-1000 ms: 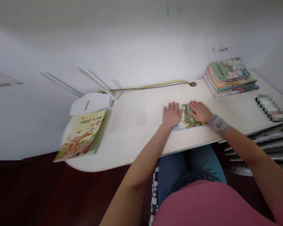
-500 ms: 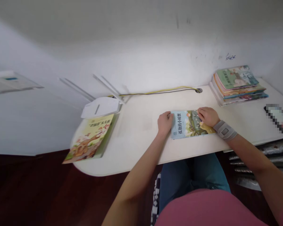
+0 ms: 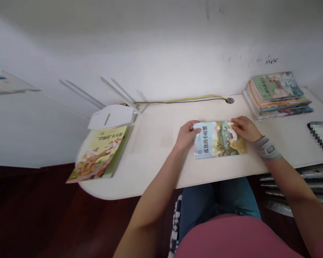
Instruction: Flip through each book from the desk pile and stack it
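A light blue and green picture book (image 3: 212, 141) lies in front of me, its cover turned sideways. My left hand (image 3: 188, 133) grips its upper left corner, thumb on the cover and fingers behind the edge. At the upper right corner, my right hand (image 3: 245, 128) pinches the book between thumb and fingers; a grey band circles that wrist. Far to the left, a yellow-green book (image 3: 101, 154) juts over the table's rounded edge.
A white router (image 3: 113, 116) with antennas stands behind the yellow-green book. Cables run along the wall to a hole (image 3: 229, 100) in the white table (image 3: 150, 157). Stacked books (image 3: 278, 95) are at the back right, a phone (image 3: 321, 138) at the right edge.
Both hands now hold the book by its upper corners, with the left thumb on the cover. More of the cover shows, and the right hand has moved slightly right. The view has shifted a little.
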`<state>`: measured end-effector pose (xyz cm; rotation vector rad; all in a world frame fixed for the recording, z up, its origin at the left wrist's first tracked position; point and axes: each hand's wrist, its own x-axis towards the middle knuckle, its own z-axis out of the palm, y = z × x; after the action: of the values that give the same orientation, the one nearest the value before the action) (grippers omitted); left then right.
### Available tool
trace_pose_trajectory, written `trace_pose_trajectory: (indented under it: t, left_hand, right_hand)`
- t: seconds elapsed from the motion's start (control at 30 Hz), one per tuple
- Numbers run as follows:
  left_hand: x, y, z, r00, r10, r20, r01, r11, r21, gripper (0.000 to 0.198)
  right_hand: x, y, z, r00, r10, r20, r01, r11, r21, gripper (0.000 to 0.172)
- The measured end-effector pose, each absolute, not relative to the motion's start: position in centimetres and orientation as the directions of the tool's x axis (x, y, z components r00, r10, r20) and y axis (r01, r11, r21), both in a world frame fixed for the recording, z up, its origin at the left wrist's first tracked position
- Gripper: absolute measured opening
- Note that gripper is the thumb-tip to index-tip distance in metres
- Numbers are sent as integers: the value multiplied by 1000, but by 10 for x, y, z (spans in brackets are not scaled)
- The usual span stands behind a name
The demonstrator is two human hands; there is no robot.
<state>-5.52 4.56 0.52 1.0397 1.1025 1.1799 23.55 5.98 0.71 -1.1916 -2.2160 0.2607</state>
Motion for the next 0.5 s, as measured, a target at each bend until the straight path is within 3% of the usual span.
trace_pose_trajectory:
  t: [0.23,0.5]
  left_hand:
    - [-52,38,12,-71,994,-80,-23,78,997,27]
    - [-59,37,9,-109,994,-7,160,24,987,33]
  right_hand:
    - [251,58,28,-260,939,226,481,329,-812,36]
    - [244,60,27,-82,989,125,379,147,-914,42]
